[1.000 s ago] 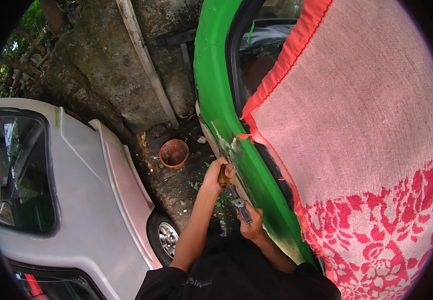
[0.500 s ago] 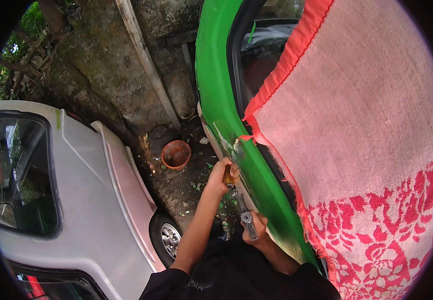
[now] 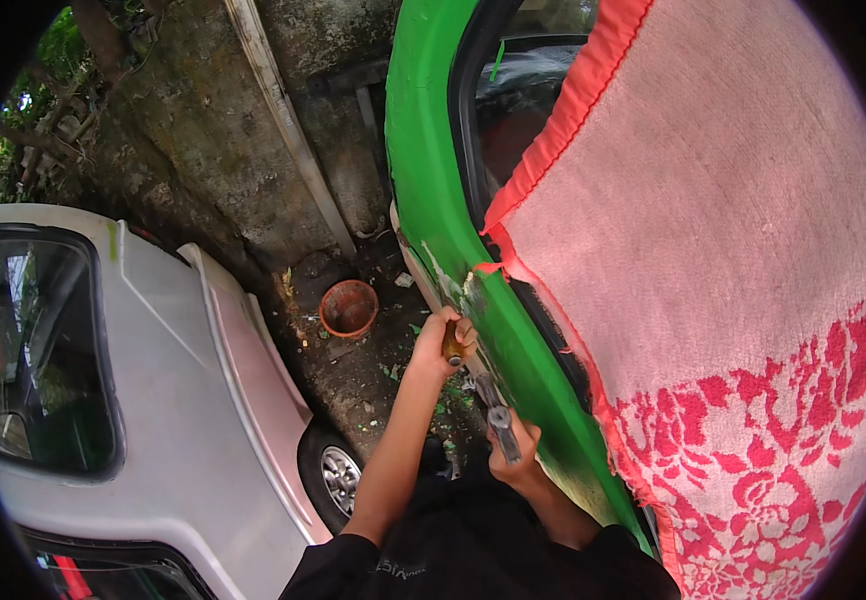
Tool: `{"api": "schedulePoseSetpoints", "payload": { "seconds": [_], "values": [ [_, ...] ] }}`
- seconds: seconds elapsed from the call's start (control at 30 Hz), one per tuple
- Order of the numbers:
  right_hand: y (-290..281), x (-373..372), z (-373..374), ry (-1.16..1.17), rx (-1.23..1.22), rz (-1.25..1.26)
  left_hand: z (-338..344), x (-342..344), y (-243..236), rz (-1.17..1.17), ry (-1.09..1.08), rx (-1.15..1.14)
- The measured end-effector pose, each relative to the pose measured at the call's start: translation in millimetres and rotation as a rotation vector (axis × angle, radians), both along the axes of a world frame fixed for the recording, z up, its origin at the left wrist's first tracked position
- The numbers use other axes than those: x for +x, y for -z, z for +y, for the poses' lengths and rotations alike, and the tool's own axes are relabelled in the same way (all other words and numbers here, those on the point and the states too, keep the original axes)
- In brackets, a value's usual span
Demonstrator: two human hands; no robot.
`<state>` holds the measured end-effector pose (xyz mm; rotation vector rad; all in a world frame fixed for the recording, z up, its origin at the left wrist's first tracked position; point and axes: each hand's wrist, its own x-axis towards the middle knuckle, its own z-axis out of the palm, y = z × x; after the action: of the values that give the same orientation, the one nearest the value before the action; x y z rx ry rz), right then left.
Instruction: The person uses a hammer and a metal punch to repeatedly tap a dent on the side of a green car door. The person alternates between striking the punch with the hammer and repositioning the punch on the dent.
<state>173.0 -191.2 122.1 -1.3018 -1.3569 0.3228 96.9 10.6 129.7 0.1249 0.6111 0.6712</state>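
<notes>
My left hand (image 3: 438, 340) is closed round an amber-handled tool (image 3: 452, 345), shaped like a chisel or screwdriver. The butt of its handle points back toward me; its blade is hidden. That hand is close against the green car body (image 3: 498, 320), just below a patch of chipped, peeling paint (image 3: 468, 288). Lower and to the right, my right hand (image 3: 515, 448) grips a hammer (image 3: 498, 420). The grey metal head shows from above, one end pointing toward the amber handle with a small gap between them. Most of the hammer's handle is out of sight.
A pink and red floral towel (image 3: 713, 250) covers much of the green car's right side. On the left stands a silver car (image 3: 173, 330) with its wheel (image 3: 338, 475) near my left arm. An orange-brown pot (image 3: 349, 308) sits on the littered ground by a mossy wall (image 3: 193, 130).
The hammer head has shifted slightly right and away from the butt of the amber handle, opening a small gap. My left hand keeps its grip in nearly the same place.
</notes>
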Motion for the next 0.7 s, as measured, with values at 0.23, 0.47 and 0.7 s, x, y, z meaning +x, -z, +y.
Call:
{"api": "schedulePoseSetpoints", "payload": {
  "seconds": [0.23,0.47,0.7],
  "values": [
    [-14.6,0.3,25.8,-0.064,-0.166,-0.049,17.7,0.6,9.5,0.03,0.003,-0.031],
    [-35.0,9.1,9.4,-0.095,-0.017,0.084,8.3,-6.9,10.3,-0.016,-0.016,-0.024],
    [-29.0,0.9,2.0,-0.124,-0.146,0.271,-15.8,-10.8,-9.2,0.002,0.048,0.022]
  ]
}}
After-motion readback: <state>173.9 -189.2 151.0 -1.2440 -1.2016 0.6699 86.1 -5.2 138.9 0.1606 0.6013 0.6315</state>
